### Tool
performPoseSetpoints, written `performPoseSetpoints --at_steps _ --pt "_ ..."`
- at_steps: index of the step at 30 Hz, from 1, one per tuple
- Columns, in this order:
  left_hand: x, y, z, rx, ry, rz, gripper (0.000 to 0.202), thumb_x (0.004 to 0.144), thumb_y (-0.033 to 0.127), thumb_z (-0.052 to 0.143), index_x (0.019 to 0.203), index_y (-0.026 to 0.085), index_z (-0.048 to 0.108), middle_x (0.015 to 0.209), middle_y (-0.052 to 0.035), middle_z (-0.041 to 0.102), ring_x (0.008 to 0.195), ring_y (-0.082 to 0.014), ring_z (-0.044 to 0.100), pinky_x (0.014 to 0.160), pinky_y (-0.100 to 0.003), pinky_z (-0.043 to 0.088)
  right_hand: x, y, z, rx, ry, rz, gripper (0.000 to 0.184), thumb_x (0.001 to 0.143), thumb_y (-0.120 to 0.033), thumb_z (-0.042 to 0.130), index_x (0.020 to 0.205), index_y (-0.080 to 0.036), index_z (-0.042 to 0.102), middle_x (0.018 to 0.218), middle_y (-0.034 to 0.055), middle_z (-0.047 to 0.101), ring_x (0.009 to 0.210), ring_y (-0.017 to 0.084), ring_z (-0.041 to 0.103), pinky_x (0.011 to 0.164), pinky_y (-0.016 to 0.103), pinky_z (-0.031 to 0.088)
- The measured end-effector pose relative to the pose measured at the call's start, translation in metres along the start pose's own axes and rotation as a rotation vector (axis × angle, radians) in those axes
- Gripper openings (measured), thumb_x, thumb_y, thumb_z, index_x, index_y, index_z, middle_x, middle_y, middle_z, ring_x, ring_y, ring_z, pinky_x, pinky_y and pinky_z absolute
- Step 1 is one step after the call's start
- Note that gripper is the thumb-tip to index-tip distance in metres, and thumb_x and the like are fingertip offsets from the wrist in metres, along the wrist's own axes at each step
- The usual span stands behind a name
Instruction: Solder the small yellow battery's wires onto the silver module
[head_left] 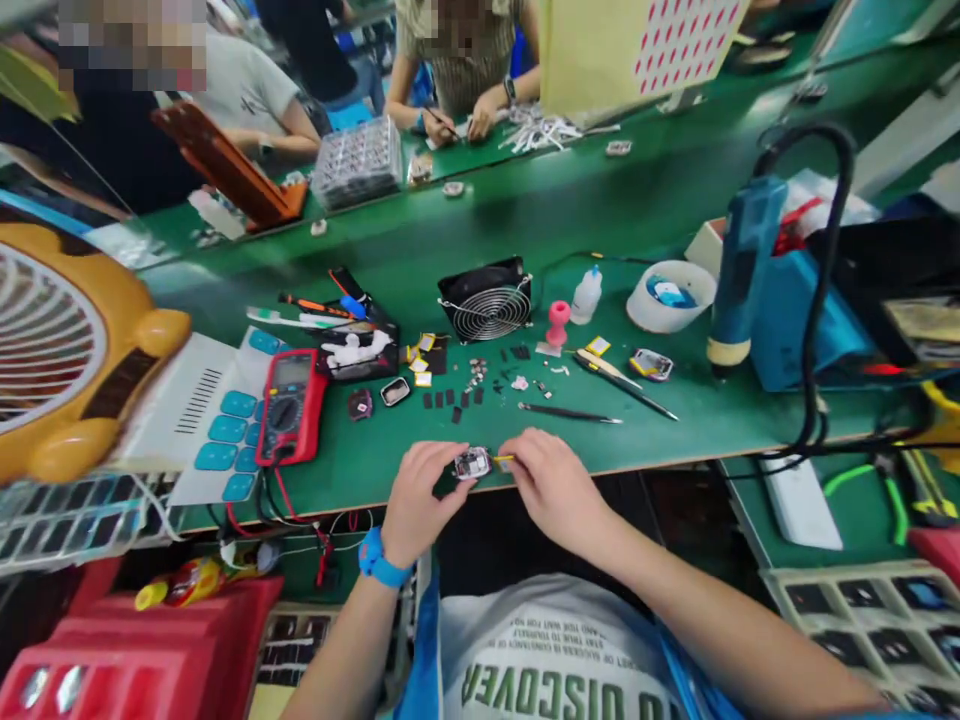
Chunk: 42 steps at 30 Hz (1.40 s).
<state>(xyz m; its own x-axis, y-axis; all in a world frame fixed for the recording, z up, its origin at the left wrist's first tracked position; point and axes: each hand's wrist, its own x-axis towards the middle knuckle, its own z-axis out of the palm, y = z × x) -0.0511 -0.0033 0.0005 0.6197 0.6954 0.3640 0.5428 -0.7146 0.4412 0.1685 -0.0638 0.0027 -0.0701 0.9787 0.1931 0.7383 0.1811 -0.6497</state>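
My left hand (430, 488), with a blue watch on its wrist, grips a small open device housing (474, 463) by its edges. Circuitry shows inside the housing. My right hand (546, 484) is closed in a pinch on a small part with a thin yellow strip (504, 458), just right of the housing; its kind is too small to tell. Black tweezers (570, 412) lie on the green bench beyond my hands. Several small black pieces (452, 398) and an open case shell (394, 391) rest further left.
A small fan (486, 302), a white bottle (586, 296) and a white tub (670, 297) stand at the back. A red multimeter (289, 405) sits left. A blue electric screwdriver (744, 270) hangs at right with its black cable. Co-workers sit across the bench.
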Motion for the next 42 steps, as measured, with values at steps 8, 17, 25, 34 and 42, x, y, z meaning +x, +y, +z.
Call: performPoseSetpoints --at_steps 8,17,25,34,42 --pt "0.018 -0.002 0.003 -0.12 -0.159 0.023 0.046 0.099 0.027 0.075 0.141 0.024 0.058 0.128 -0.0056 0.073 0.118 -0.0215 0.068 0.1 -0.037 0.055 -0.004 0.058 -0.059 -0.352 0.148 -0.098 0.012 0.103 -0.026 0.062 0.106 -0.015 0.068 0.101 0.0066 0.062 0.094 0.018 0.051 0.085 0.031 0.045" --pt "0.014 0.0 0.006 -0.273 -0.076 -0.057 0.024 0.095 0.026 0.079 0.11 0.022 0.06 0.13 -0.0049 0.073 0.117 -0.0204 0.068 0.099 -0.037 0.052 0.007 0.082 -0.077 -0.559 0.085 -0.223 0.031 0.107 -0.033 0.056 0.086 -0.015 0.071 0.085 0.0065 0.062 0.082 0.019 0.042 0.076 0.032 0.035" --pt "0.015 0.003 0.01 -0.25 -0.064 -0.055 0.019 0.095 0.025 0.08 0.105 0.021 0.064 0.117 -0.0017 0.077 0.112 -0.0196 0.065 0.098 -0.036 0.052 0.01 0.073 -0.081 -0.336 0.128 -0.121 0.018 0.104 -0.026 0.058 0.101 -0.014 0.071 0.084 0.002 0.069 0.069 0.009 0.063 0.062 0.023 0.045" --pt "0.019 0.002 0.006 -0.224 -0.106 -0.028 0.04 0.093 0.02 0.08 0.13 0.02 0.063 0.122 -0.0026 0.072 0.116 -0.0192 0.063 0.102 -0.033 0.049 -0.013 0.056 -0.07 0.498 0.271 0.341 0.019 0.09 -0.028 0.072 0.103 -0.013 0.068 0.083 0.0026 0.073 0.073 0.015 0.078 0.068 0.014 0.064" --pt "0.019 -0.006 -0.003 -0.413 -0.13 -0.044 0.015 0.095 0.013 0.075 0.107 0.022 0.073 0.115 -0.0019 0.072 0.105 -0.0155 0.069 0.093 -0.031 0.053 -0.024 0.054 -0.075 0.406 0.285 0.193 0.005 0.091 -0.016 0.077 0.093 -0.021 0.08 0.093 0.0006 0.078 0.087 0.005 0.075 0.081 0.01 0.061"
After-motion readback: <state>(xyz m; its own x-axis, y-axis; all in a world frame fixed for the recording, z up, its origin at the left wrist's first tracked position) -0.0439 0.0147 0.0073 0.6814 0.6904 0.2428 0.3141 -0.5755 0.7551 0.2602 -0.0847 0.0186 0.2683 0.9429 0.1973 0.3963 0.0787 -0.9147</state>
